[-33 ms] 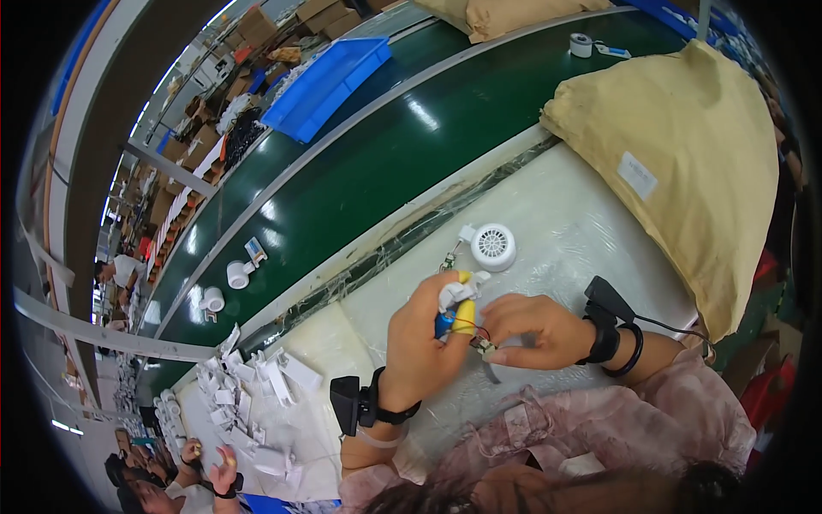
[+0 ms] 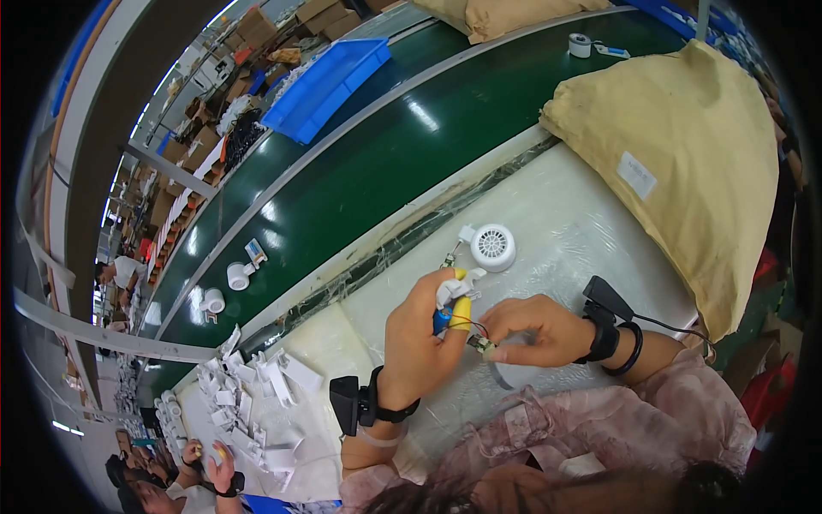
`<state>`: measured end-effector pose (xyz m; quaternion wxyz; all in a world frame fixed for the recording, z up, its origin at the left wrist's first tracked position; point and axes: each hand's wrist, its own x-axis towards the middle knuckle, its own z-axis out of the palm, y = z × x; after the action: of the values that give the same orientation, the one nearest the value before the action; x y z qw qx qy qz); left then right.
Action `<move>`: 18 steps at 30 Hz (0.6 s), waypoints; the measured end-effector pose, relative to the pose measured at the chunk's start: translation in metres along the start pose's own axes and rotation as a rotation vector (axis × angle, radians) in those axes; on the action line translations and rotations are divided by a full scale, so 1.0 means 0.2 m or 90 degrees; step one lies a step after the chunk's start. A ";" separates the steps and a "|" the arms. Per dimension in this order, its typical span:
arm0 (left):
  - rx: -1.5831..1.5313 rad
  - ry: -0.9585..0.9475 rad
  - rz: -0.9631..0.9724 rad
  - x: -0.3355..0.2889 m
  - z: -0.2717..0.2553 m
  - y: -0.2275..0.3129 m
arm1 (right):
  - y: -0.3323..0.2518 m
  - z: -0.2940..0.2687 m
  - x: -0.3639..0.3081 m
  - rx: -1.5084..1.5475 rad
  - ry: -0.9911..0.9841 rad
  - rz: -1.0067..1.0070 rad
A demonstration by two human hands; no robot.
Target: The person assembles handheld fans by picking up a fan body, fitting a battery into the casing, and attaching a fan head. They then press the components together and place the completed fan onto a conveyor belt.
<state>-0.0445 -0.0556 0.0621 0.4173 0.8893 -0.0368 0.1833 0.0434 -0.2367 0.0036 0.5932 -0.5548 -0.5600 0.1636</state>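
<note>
My left hand (image 2: 419, 330), with yellow finger covers on, is closed around a white plastic part (image 2: 458, 289) and a blue cylinder (image 2: 442, 321) that looks like a battery. Thin red and black wires run from there to a small circuit board (image 2: 481, 343). Thumb and fingers of my right hand (image 2: 539, 332) pinch that board at its edge. Below the right hand shows a pale, round-edged thing (image 2: 516, 373), partly hidden and blurred. Just beyond my left hand, a white round fan housing (image 2: 493, 247) with a slotted grille lies on the plastic-covered table (image 2: 565, 206).
A green conveyor belt (image 2: 368, 184) runs behind the table, carrying a blue bin (image 2: 330, 86) and several white fan units (image 2: 239, 274). At right sits a large tan paper sack (image 2: 685, 180). White plastic parts (image 2: 248, 403) are heaped at left, near a co-worker's hands (image 2: 221, 469).
My left hand has shifted slightly left with the white part. More of the pale round-edged thing shows below my right hand. The co-worker's hands have moved a little.
</note>
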 end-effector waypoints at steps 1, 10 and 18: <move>0.009 0.011 -0.036 0.01 -0.01 -0.02 | -0.02 0.00 0.00 0.101 0.011 0.106; 0.003 -0.103 -0.104 0.04 -0.02 -0.06 | -0.03 -0.04 0.00 0.014 0.176 0.206; -0.388 -0.123 -0.268 0.03 0.04 -0.14 | 0.02 -0.03 0.00 -0.202 0.255 0.079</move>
<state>-0.0299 -0.0434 0.0390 0.6858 0.7257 0.0546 -0.0103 0.0510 -0.2377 0.0016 0.5866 -0.6953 -0.4153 -0.0032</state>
